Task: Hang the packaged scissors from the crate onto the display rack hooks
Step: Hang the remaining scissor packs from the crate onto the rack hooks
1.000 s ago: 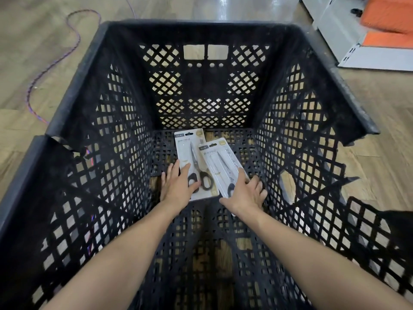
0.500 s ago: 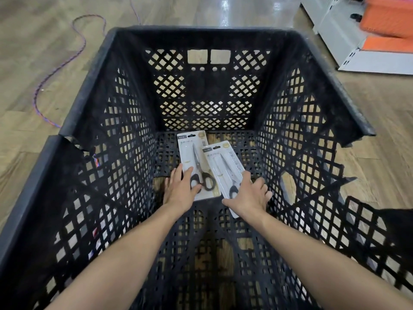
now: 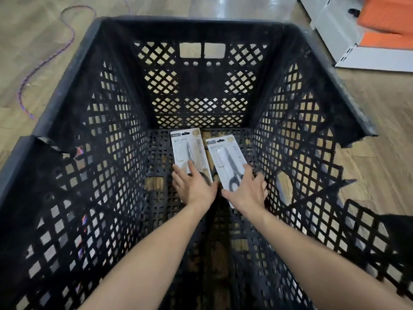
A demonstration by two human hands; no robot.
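Two packaged scissors lie on the floor of a black lattice crate [image 3: 73,70]. Each pack is a white card with black-handled scissors. My left hand [image 3: 194,186] covers the lower end of the left pack [image 3: 182,151], fingers spread across it and thumb at its right edge. My right hand [image 3: 248,191] grips the lower end of the right pack [image 3: 220,153], thumb on its left side and fingers over its right edge. A narrow gap separates the two packs. No display rack hooks are in view.
The crate's tall walls close in on both forearms, and its near right wall is broken and jagged [image 3: 335,182]. A purple cable [image 3: 55,52] snakes over the wooden floor at the left. A white shelf unit [image 3: 357,54] with orange items [image 3: 386,16] stands at the far right.
The packs overlapped before and now lie apart, the right one shifted right. Both hands have closed further over the lower ends of their packs.
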